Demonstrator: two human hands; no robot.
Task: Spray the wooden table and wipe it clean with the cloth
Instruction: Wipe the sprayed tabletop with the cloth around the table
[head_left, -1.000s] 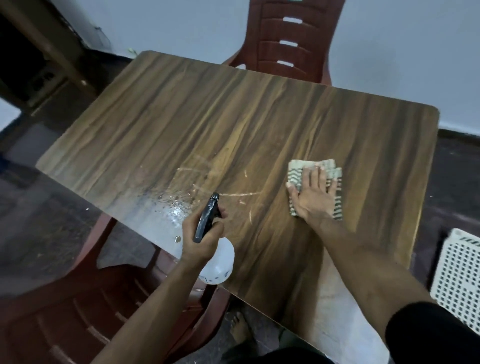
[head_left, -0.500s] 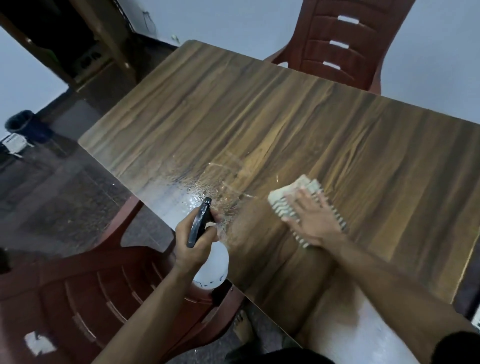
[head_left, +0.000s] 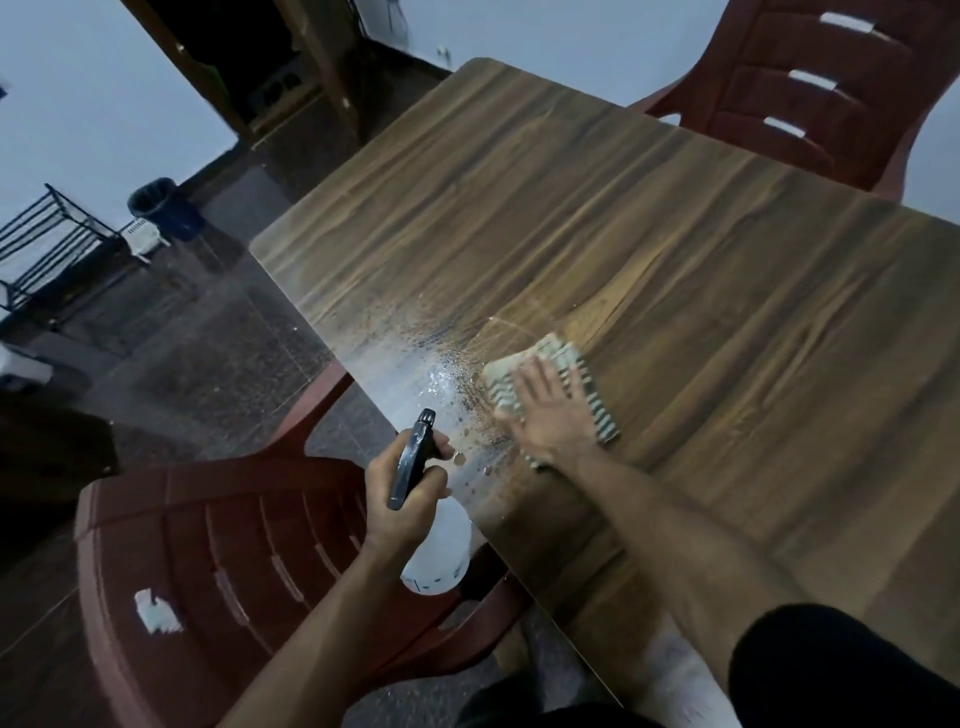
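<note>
Spray bottle (head_left: 435, 551): white body, black trigger head, no legible label; gripped in left hand (head_left: 402, 506) just off the table (head_left: 675, 249) edge. Cloth (head_left: 558, 387): striped, folded, pressed flat under right hand (head_left: 545, 410), fingers extended. Wet droplets (head_left: 441, 374) between the hands. Red plastic chairs (head_left: 218, 561) beneath left hand and beyond the table.

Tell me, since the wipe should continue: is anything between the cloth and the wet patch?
Nothing visible. The cloth under the right hand lies at the edge of the droplets on the table.
</note>
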